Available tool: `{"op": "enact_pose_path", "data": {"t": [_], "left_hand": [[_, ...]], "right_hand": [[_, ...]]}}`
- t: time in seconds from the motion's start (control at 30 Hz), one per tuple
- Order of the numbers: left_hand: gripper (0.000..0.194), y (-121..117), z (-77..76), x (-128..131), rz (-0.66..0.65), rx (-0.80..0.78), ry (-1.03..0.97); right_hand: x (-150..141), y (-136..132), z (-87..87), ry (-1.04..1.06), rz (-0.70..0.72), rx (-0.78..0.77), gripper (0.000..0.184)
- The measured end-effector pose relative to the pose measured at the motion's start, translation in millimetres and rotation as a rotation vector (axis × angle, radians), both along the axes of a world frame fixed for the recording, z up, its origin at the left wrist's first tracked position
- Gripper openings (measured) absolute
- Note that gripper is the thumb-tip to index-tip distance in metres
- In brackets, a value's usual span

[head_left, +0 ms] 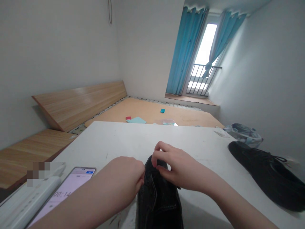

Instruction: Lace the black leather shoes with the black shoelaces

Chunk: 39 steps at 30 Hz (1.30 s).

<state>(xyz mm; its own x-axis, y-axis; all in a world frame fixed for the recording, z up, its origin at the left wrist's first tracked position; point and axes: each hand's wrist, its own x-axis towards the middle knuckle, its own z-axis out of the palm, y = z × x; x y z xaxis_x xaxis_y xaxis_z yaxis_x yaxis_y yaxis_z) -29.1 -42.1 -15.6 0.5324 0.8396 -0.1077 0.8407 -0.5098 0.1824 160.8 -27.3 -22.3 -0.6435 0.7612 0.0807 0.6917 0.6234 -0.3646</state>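
A black leather shoe [158, 200] stands on the white table [119, 140] right in front of me, toe pointing away. My left hand [125, 178] is closed against the shoe's left side near the laces, fingers hidden. My right hand [177, 167] is curled over the top of the shoe, fingertips pinched at the lace area; what they pinch is too small to make out. A second black shoe [267, 173] lies on its own at the table's right edge, laces loose.
A phone [65, 192] showing a timer lies at the lower left beside a white power strip [26, 198]. A plastic bag [244, 133] sits behind the second shoe. Beyond the table are a bare wooden bed frame [152, 111] with small items, and blue curtains [184, 51].
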Motion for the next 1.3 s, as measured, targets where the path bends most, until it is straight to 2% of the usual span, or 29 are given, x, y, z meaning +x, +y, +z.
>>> {"op": "enact_pose_path", "data": {"t": [0.13,0.27,0.5,0.6,0.7,0.8,0.93,1.0,1.1,1.2,1.3], "left_hand": [[0.029,1.9,-0.6,-0.7,0.031,-0.004,-0.047],[0.027,1.1,-0.4,3.1,0.039,-0.033,-0.029],[0.021,0.5,0.1,13.7,0.051,-0.086,-0.008],[0.018,1.2,-1.6,10.4,0.041,-0.088,-0.017],[0.021,-0.5,0.1,4.4,0.008,-0.067,-0.059],[0.032,-3.2,7.1,-0.4,0.020,-0.061,-0.104],[0.035,-4.5,16.0,-2.3,0.119,-0.049,-0.114],[0.032,-4.7,18.7,-1.1,0.149,-0.014,-0.176],[0.028,-5.7,22.7,2.6,0.100,0.005,-0.414],[0.026,-6.3,25.9,7.0,0.035,-0.060,-0.645],[0.025,-4.2,24.6,10.2,0.039,-0.093,-0.697]], "right_hand": [[4.2,-1.6,2.4,0.009,0.077,-0.110,0.017],[4.9,-1.5,-2.0,0.013,0.096,-0.167,0.019],[-7.3,-0.9,-20.4,0.074,0.009,-0.280,0.002],[-9.2,-0.9,-20.2,0.127,0.000,-0.294,0.007],[-5.8,1.4,-11.7,0.288,-0.107,-0.251,0.010],[-0.3,5.8,-1.5,0.564,-0.201,-0.241,0.014],[1.0,5.2,5.7,0.753,-0.201,-0.238,0.021],[-0.9,0.8,7.1,0.795,-0.156,-0.206,0.021],[-2.4,-6.6,8.4,0.840,-0.114,-0.159,0.020],[-1.2,-11.2,8.7,0.769,-0.153,-0.144,0.018],[-0.6,-12.5,8.5,0.716,-0.199,-0.230,0.019]]}}
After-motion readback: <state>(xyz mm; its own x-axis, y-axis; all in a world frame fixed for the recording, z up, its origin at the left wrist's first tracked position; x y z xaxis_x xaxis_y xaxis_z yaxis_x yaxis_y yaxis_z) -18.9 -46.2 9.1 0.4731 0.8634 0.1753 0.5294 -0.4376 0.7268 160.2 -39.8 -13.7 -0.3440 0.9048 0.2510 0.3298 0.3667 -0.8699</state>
